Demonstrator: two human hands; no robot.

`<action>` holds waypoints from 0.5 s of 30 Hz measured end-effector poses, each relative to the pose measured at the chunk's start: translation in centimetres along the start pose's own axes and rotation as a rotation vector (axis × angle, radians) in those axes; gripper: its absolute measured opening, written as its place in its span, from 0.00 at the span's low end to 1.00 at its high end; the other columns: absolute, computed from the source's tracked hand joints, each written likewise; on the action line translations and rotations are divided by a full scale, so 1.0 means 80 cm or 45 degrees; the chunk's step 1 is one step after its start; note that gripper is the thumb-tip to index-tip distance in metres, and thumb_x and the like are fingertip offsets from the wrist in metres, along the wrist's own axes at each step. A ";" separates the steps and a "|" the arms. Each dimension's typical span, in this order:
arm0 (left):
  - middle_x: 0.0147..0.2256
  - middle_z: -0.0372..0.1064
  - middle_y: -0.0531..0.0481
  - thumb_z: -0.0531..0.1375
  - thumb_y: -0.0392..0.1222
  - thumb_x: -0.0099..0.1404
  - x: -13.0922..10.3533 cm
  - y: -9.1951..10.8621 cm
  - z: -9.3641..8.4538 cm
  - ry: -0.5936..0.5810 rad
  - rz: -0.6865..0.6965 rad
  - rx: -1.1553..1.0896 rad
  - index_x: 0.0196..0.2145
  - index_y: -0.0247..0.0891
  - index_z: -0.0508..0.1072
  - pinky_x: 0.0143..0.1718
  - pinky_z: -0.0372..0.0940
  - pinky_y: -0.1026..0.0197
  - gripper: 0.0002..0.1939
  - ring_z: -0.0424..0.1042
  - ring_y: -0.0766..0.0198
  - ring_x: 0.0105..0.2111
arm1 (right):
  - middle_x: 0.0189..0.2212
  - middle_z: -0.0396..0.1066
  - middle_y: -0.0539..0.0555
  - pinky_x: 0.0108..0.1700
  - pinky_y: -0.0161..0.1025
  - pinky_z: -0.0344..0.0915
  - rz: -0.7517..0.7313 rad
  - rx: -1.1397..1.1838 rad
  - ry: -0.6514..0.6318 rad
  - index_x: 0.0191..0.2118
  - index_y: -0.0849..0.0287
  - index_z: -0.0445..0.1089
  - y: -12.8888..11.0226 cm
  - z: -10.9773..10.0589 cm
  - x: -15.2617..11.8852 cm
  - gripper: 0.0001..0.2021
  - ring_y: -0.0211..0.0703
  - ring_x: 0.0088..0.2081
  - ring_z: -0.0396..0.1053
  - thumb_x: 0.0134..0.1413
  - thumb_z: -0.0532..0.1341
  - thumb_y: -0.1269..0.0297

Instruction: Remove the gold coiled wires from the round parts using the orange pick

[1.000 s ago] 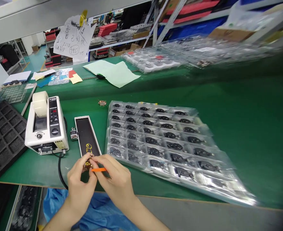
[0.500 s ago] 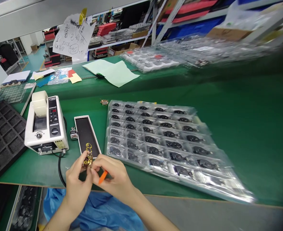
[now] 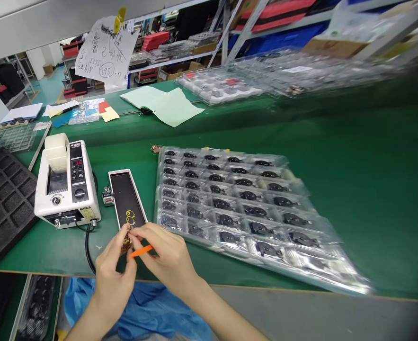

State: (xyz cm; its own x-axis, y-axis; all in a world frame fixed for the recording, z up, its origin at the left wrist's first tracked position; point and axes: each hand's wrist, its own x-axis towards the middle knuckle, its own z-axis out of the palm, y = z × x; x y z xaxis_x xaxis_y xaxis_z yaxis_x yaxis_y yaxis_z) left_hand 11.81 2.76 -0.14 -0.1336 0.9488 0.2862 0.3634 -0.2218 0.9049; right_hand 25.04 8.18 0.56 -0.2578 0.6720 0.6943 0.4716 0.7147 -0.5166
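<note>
1. The left hand (image 3: 112,267) pinches a small gold-toned part (image 3: 126,242) above the near end of the shallow box (image 3: 122,187); the right hand (image 3: 168,251) grips an orange tool (image 3: 141,251), its fingertips meeting the part.
2. Work on this part looks underway, not finished: both hands are on it. Fingers cover the detail, so how much is done, I can't say.
3. Seemingly left: a second gold-toned piece (image 3: 155,149) beside the tray's far-left corner, and yellow rings (image 3: 130,214) in the box.
4. Counts: one tool, one box, two gold-toned pieces, at least two rings, one tray (image 3: 244,258), apparently five pockets by seven, glare blurring the near-right one.
</note>
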 end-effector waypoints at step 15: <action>0.53 0.74 0.46 0.62 0.31 0.61 0.005 -0.004 -0.004 0.074 -0.237 -0.134 0.54 0.44 0.75 0.48 0.73 0.60 0.24 0.78 0.55 0.47 | 0.26 0.73 0.51 0.28 0.33 0.66 0.028 0.219 -0.085 0.33 0.58 0.68 0.004 -0.006 0.008 0.06 0.37 0.26 0.69 0.59 0.58 0.75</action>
State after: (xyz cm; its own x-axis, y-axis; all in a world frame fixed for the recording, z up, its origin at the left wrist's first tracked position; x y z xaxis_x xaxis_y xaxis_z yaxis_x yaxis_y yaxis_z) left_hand 11.38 3.15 -0.19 -0.2437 0.9616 0.1263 0.2294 -0.0694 0.9709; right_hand 25.44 8.76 1.05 -0.3072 0.6951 0.6500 0.3279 0.7185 -0.6134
